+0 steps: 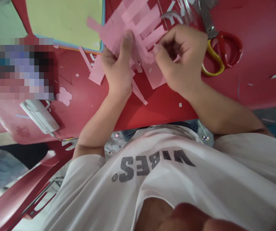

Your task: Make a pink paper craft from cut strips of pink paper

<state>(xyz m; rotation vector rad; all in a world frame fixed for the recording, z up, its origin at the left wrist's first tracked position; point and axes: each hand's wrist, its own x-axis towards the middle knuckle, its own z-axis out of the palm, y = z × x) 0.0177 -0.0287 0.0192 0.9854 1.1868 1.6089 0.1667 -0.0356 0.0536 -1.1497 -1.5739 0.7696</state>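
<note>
Gripping a fringed bundle of pink paper strips [140,29] near the top middle of the view: the left hand [117,67] clasping the bundle's near edge at about 7 o'clock, thumb bearing down on top and fingers tucked out of sight beneath, seemingly to keep the layers from slipping, and the right hand [181,54] curling inward at about 4 o'clock, thumb and fingertips pinching the paper tightly, apparently to control one small section (the exact strip inside that pinch staying hidden behind the knuckles). Keeping both hands closed on the paper, forearms angling up and inward from a white T-shirt [166,170] at 6 o'clock and holding the work close over a red tabletop [260,64]. Leaving scissors with yellow and red handles [216,53] at about 3 o'clock, just beyond the right hand and within easy reach of it, blades pointing toward 1 o'clock. Showing a loose pink strip [96,72] just beside the left hand at about 8 o'clock, a pale green sheet [64,22] at about 10 o'clock, and a pink flower-shaped cutout [64,96] farther out at about 8 o'clock, with small paper scraps [180,105] scattered across the red surface.
</note>
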